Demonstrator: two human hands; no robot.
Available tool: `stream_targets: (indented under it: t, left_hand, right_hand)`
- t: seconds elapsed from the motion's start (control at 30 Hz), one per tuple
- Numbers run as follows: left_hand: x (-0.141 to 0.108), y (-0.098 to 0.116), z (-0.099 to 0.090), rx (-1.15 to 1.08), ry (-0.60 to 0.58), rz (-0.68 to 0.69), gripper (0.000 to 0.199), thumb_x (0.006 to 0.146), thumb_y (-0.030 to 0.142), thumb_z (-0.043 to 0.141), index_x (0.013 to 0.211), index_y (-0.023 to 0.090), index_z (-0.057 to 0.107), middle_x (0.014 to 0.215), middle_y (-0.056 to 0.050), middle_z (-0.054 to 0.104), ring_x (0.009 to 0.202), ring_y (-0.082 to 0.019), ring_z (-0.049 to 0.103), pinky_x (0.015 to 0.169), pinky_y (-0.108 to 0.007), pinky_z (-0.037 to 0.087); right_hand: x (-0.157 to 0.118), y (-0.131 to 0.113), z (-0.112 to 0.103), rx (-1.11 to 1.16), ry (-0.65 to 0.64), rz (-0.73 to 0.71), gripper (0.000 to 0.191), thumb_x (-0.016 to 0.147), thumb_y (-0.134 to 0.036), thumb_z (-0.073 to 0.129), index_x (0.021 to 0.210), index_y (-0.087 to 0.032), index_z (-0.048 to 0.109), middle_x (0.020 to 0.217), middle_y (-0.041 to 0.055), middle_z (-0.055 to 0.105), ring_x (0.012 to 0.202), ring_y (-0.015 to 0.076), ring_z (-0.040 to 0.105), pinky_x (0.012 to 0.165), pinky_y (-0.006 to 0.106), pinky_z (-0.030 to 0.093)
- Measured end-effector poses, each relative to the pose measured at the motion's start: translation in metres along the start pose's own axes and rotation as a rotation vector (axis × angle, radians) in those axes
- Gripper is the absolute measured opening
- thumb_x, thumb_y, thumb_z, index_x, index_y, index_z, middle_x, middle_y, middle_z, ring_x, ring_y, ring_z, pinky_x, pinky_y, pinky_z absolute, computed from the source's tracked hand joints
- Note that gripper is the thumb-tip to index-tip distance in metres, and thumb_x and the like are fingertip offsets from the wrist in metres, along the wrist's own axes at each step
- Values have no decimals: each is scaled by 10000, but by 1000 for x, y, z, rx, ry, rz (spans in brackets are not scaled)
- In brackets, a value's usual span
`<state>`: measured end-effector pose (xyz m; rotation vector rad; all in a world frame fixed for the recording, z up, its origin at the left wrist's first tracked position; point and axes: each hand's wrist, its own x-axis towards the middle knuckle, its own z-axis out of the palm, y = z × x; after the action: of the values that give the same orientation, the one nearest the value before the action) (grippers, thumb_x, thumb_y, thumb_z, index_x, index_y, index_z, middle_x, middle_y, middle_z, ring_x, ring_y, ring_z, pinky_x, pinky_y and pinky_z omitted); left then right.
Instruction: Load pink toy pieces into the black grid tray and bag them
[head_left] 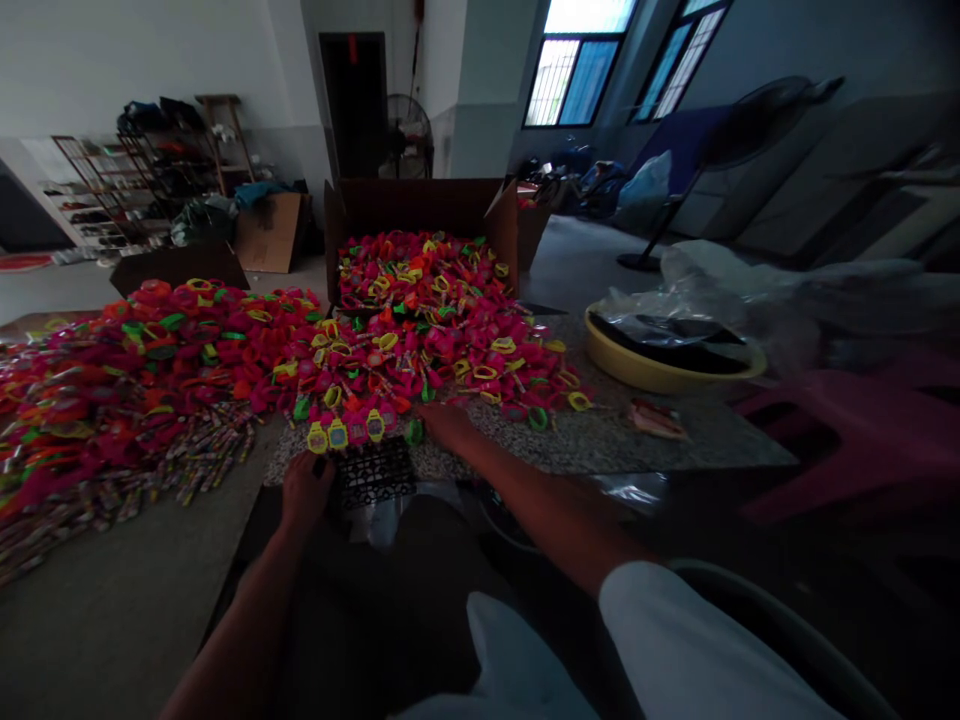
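A speckled stone desk (555,455) stretches across the middle, its near edge in front of the person. A broad heap of toy watches (195,345), mostly pink with yellow, green and orange among them, covers the desk's left and middle parts and spreads beyond it to the left. At the right stands a pink stool (862,420). Behind the middle of the heap, an open cardboard box (420,202) is filled with more watches. A yellow basin (660,374) holding something dark and clear plastic sits on the desk's right side. The left hand (307,485), fingers bent, is at the left end of a black grid (375,475); the right hand (446,428) reaches to the heap's front edge. Whether either pinches anything I cannot tell. Just beyond the grid, between the hands, lies a short row of yellow and pink watches (356,430). Smallest, a green watch (414,432) lies just beside the right hand.
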<state>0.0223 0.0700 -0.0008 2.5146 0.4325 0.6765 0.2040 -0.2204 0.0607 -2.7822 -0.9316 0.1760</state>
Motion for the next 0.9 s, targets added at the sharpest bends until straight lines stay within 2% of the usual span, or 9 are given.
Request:
stream_targets:
  t: [0.13, 0.2, 0.33, 0.4, 0.5, 0.57, 0.63, 0.77, 0.9]
  left_hand:
    - [0, -2, 1, -1, -5, 20, 232, 873, 401, 554, 925, 224, 695, 1030, -126, 763, 1079, -326, 688, 1004, -463, 542]
    - [0, -2, 0, -2, -4, 29, 246, 873, 396, 553, 953, 218, 703, 1064, -136, 765, 1105, -329, 687, 1020, -463, 538]
    - [0, -2, 0, 12, -9, 16, 250, 867, 402, 561, 953, 216, 704, 1043, -132, 764, 1086, -327, 689, 1006, -463, 542]
    - [0, -2, 0, 13, -12, 13, 249, 875, 413, 556, 926, 215, 697, 1016, -129, 760, 1067, -326, 689, 990, -462, 546]
    - [0, -1, 0, 15, 1, 14, 244, 877, 406, 548, 916, 214, 692, 1008, -127, 756, 1067, -325, 684, 992, -463, 542]
    - [0, 0, 0, 13, 0, 16, 227, 870, 395, 556, 910, 217, 690, 1002, -119, 756, 1063, -319, 683, 993, -456, 539]
    - [0, 0, -1, 10, -11, 13, 208, 863, 394, 568, 885, 223, 684, 978, -110, 752, 1041, -311, 684, 977, -445, 540]
    - [0, 1, -2, 8, -10, 0, 197, 858, 397, 579, 870, 228, 680, 975, -108, 751, 1030, -312, 678, 965, -446, 538]
    - [-1, 1, -1, 1, -7, -2, 189, 859, 381, 577, 881, 226, 683, 983, -109, 749, 1036, -310, 674, 976, -449, 538]
  right_hand:
    - [-11, 5, -5, 21, 50, 16, 264, 1020, -250, 562, 1228, -199, 717, 1197, 128, 764, 1067, 277, 710, 894, 320, 502]
    - [-14, 2, -3, 155, 107, 49, 229, 991, -242, 600, 1175, -178, 720, 1111, 117, 780, 991, 253, 717, 838, 287, 492]
    - [-16, -21, 10, 550, 165, 45, 131, 955, -237, 623, 896, -172, 719, 831, 34, 755, 803, 200, 693, 717, 241, 470]
    - [-14, -34, 17, 741, 138, 58, 211, 966, -289, 633, 793, -183, 689, 678, 2, 692, 693, 184, 668, 656, 234, 461]
    - [-12, -48, 25, 907, 26, 130, 330, 979, -353, 650, 688, -197, 652, 539, -14, 609, 529, 166, 602, 550, 240, 427]
    - [-11, -52, 27, 939, -33, 167, 369, 982, -364, 659, 652, -200, 644, 521, -9, 608, 478, 159, 574, 511, 244, 402]
    - [-12, -52, 28, 936, -31, 171, 387, 987, -363, 662, 638, -196, 653, 518, -5, 616, 478, 156, 575, 515, 244, 395]
    - [-17, -51, 29, 860, 85, 120, 373, 963, -371, 714, 647, -173, 701, 531, 5, 635, 573, 169, 622, 584, 239, 402]
    - [-24, -54, 31, 774, 172, 56, 328, 954, -409, 731, 765, -145, 782, 653, 36, 719, 693, 195, 659, 636, 245, 405]
